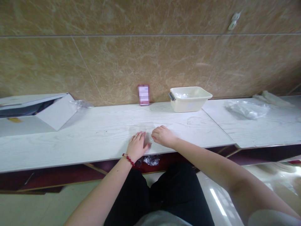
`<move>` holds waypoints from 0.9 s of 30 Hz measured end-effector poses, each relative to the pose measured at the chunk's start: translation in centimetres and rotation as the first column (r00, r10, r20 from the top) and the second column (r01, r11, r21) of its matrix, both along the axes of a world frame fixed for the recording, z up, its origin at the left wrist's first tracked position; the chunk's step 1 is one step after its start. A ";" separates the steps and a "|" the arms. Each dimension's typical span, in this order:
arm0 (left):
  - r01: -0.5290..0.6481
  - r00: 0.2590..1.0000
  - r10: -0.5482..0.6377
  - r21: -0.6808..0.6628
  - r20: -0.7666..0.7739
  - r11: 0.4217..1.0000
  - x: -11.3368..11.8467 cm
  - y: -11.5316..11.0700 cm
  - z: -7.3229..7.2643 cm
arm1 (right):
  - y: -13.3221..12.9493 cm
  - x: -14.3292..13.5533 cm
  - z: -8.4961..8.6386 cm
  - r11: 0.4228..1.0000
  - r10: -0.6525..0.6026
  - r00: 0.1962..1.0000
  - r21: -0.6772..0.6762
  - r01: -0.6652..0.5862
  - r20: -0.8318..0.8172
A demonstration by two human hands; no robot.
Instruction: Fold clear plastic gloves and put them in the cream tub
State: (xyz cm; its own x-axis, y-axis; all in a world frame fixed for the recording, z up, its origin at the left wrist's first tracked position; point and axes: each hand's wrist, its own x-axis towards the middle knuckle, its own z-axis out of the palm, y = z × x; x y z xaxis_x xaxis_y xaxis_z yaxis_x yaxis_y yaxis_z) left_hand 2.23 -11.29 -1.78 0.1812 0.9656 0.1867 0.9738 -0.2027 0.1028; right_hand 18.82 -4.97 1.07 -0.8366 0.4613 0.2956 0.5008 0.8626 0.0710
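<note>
A thin clear plastic sheet or bag [141, 127] lies on the white wood-grain tabletop [98, 138], hard to make out against it. My left hand [137, 146], with a red bead bracelet at the wrist, rests flat on its left part, fingers stretched forward and thumb out to the right. Just to the right, my right hand [163, 136] has its fingers curled together at the sheet's right side; what they pinch, if anything, is too small to tell. A small gap separates the two hands.
Against the wall stand a red-edged card [144, 95] and a cream bin [190, 105] with clear plastic inside. An open white box [54, 116] is at the left. Clear bags [249, 109] lie at the right. Crumpled plastic [152, 160] sits below the front edge.
</note>
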 end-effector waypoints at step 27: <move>-0.001 0.999 0.005 -0.088 0.042 0.996 0.3 1.7 2.3 | 1.8 0.2 2.1 0.990 0.113 0.987 -0.077 -0.122 -0.113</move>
State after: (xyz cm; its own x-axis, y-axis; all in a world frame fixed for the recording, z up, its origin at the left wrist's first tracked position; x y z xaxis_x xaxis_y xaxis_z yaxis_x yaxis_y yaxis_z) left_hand 2.49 -9.63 0.48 0.1723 0.9790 0.1088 0.9688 -0.1884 0.1610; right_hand 19.01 -3.22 3.19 -0.8517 0.3885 0.3518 0.3963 0.9166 -0.0528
